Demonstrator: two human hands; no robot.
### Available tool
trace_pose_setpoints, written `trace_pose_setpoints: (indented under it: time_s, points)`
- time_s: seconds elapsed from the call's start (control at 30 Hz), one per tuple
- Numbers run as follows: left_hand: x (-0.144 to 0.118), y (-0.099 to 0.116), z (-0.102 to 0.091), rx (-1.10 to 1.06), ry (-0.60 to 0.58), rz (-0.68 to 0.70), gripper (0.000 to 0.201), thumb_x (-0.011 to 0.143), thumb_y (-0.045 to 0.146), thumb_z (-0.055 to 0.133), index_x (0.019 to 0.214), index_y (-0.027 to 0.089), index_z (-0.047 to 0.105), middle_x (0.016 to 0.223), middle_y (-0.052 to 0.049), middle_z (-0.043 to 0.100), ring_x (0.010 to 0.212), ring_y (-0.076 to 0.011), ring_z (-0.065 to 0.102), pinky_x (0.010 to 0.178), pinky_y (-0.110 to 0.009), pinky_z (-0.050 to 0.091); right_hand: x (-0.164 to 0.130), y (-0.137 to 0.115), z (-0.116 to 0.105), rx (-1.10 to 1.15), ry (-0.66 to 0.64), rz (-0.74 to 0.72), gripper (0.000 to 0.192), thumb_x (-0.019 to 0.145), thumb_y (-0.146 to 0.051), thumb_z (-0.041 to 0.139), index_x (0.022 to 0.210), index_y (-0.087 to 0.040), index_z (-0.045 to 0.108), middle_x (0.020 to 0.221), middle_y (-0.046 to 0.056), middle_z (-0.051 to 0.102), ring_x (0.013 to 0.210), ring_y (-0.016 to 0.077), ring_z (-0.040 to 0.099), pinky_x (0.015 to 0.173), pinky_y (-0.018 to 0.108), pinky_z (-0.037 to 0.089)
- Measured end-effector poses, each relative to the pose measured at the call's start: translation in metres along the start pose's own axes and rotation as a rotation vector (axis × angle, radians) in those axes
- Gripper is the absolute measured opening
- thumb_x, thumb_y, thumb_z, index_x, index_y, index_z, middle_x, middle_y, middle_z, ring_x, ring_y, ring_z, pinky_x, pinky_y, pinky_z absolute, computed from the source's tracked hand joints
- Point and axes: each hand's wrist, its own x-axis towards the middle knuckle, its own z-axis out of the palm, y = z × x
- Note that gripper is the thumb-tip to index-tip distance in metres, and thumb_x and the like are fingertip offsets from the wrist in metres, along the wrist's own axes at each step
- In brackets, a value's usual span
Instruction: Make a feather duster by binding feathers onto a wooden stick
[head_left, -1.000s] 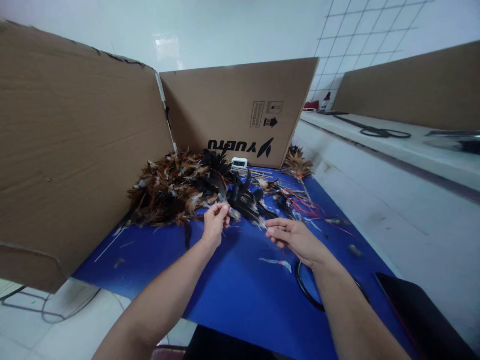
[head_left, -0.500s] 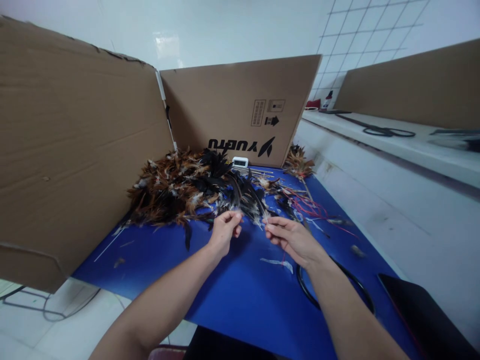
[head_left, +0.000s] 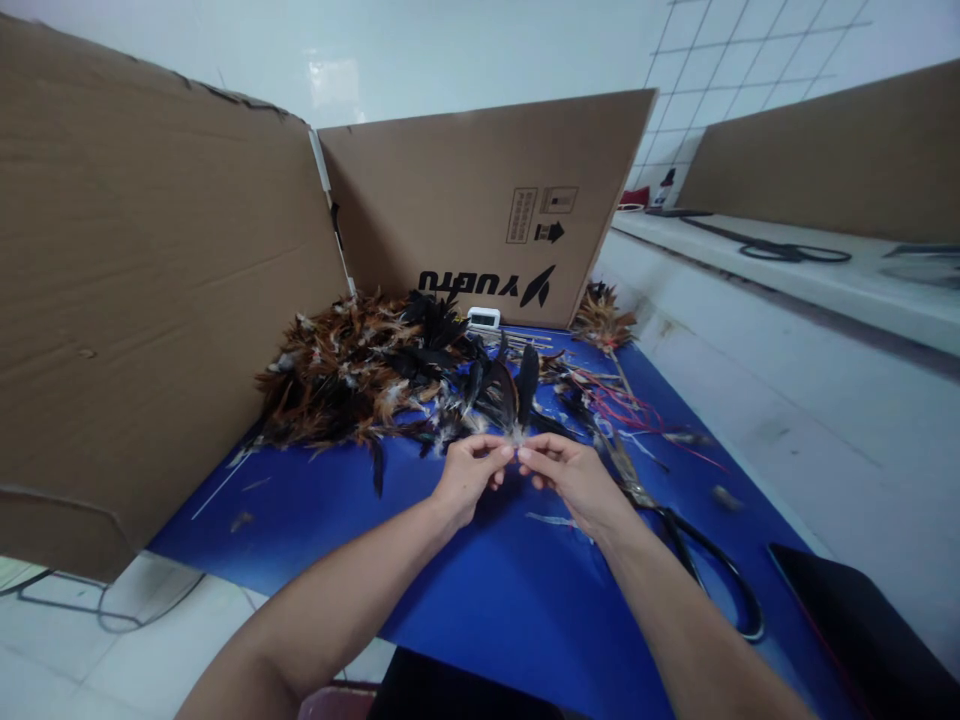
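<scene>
Scissors (head_left: 705,560), cardboard walls (head_left: 150,280), timer (head_left: 483,318)

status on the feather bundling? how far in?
Done: nothing finished shows; loose red threads lie on the blue mat. In hand: left hand and right hand pinch a small bunch of black feathers by the quills. Left: the big brown and black feather pile is unsorted; black-handled scissors lie unused.

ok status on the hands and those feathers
Left hand and right hand meet fingertip to fingertip, pinching dark feathers upright by the quills. Feather pile behind. Scissors beside right wrist.
</scene>
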Motion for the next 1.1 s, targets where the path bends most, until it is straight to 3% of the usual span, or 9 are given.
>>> trace_pose_setpoints:
  time_s: [0.63, 0.83, 1.1]
  points:
    - [0.001, -0.003, 0.0, 0.135, 0.031, 0.088, 0.028, 0.069, 0.04, 0.069, 0.076, 0.013, 0.062, 0.045, 0.004, 0.052, 0.039, -0.0063, 0.044, 0.041, -0.018, 0.037, -0.002, -0.002, 0.007, -0.212, 0.074, -0.107, 0.017, 0.065, -0.031, 0.066, 0.07, -0.016, 0.063, 0.054, -0.001, 0.06, 0.046, 0.0102, 0.049, 0.044, 0.023, 0.037]
    - [0.001, -0.002, 0.002, 0.216, 0.045, 0.109, 0.029, 0.069, 0.042, 0.069, 0.074, 0.014, 0.062, 0.043, 0.004, 0.053, 0.038, -0.0076, 0.046, 0.041, -0.018, 0.037, 0.001, 0.006, 0.008, -0.216, 0.073, -0.117, 0.014, 0.066, -0.03, 0.064, 0.072, -0.017, 0.062, 0.058, 0.001, 0.062, 0.056, 0.0156, 0.06, 0.045, 0.023, 0.043]
    - [0.002, -0.004, 0.0, 0.288, 0.044, 0.134, 0.028, 0.071, 0.041, 0.067, 0.075, 0.015, 0.059, 0.044, 0.004, 0.053, 0.039, -0.0088, 0.047, 0.041, -0.019, 0.039, 0.002, 0.008, 0.012, -0.099, 0.082, -0.098, 0.01, 0.064, -0.022, 0.063, 0.071, -0.015, 0.061, 0.056, 0.001, 0.063, 0.049, 0.0133, 0.059, 0.041, 0.022, 0.044]
